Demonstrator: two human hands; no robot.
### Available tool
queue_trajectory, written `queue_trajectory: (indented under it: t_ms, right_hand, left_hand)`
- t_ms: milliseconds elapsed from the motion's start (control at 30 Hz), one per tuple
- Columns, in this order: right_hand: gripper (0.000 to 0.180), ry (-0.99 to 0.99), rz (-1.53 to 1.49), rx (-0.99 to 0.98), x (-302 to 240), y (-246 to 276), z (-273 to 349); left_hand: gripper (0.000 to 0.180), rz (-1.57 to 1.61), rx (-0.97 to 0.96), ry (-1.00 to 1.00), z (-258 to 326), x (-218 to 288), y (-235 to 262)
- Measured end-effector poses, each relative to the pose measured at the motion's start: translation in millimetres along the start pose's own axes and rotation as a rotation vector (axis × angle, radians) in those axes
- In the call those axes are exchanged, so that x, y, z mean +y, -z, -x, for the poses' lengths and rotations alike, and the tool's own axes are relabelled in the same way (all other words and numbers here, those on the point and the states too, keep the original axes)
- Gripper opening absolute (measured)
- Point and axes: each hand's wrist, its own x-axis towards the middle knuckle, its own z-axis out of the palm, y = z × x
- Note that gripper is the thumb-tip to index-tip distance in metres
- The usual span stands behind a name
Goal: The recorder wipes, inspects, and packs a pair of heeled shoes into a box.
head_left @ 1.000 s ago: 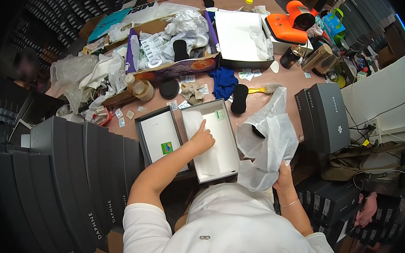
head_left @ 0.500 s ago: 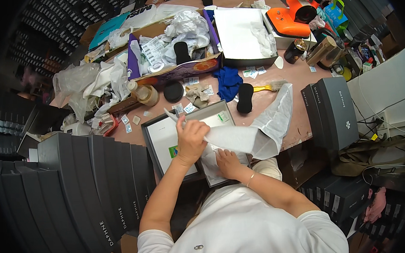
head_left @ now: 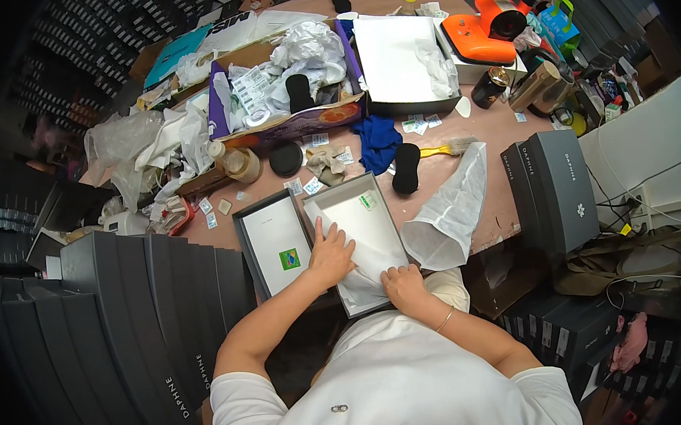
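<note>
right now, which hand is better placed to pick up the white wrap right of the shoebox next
Probably the right: the right hand is at the shoebox's near right corner, beside the wrap. The left hand is over the box's left wall, farther off.

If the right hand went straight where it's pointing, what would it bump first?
Probably the left hand, across the open box; depth is unclear, so the right hand might brush the white paper inside first.
</note>
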Motion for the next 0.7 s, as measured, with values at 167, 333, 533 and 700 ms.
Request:
queue_trajectory:
  t_ms: [167,333,533,700]
  right_hand:
    - [0.011,-0.081,-0.078,-0.149,3,-12,-5]
    - [0.023,-0.076,-0.107,-0.250,5,10,-16]
    - [0.071,-0.263,0.173,0.240,69,127,-7]
    - [0.012,-0.481,-0.080,0.434,145,126,7]
  left_hand:
    - [0.045,0.117,-0.374,-0.105,-11,1,-26]
    - [0.048,0.266,-0.675,0.049,-44,5,5]
    - [0.027,0.530,0.248,0.026,-28,45,10]
    - [0.041,1.472,0.158,0.411,-52,50,4]
